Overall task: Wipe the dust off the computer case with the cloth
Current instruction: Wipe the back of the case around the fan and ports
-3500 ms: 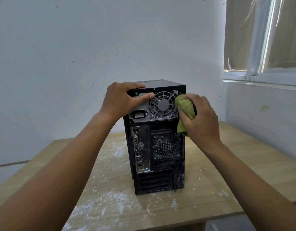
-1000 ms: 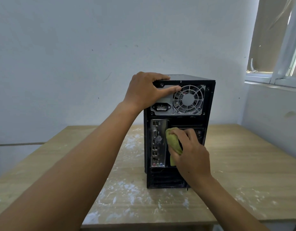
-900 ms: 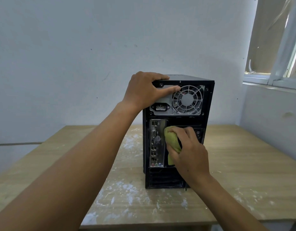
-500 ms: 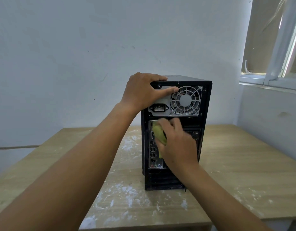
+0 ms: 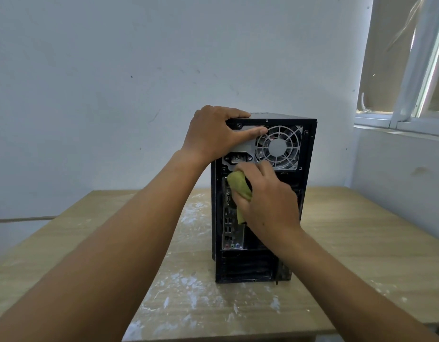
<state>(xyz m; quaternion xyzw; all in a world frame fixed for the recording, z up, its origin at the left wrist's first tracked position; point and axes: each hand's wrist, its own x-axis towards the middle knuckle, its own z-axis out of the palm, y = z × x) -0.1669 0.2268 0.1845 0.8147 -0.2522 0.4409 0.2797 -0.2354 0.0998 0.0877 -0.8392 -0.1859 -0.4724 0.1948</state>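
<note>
Your right hand [image 5: 267, 206] has its grip clamped round the bunched cloth [image 5: 239, 187] and presses it to the rear of the case [image 5: 245, 267], just under the socket [image 5: 238, 158] and at the top of the port panel [image 5: 232, 233]. The hand covers most of the cloth and the middle of the rear face, so you cannot tell what the cloth touches under the palm. Only a green fold shows left of your fingers, with a strip hanging below. Your left hand [image 5: 211, 134] has its grip clamped on the case's top left rear corner. Its fingers curl over the top edge, mostly hidden behind the knuckles, and the thumb lies flat along the rear, pointing at the fan [image 5: 277, 146]. The case stands upright near the middle of the desk [image 5: 349, 243], whose top stretches wide to either side, with whitish smears round the base. Both forearms reach in from below, cut off by the frame. The window [image 5: 411, 70] at upper right is cut off too.
</note>
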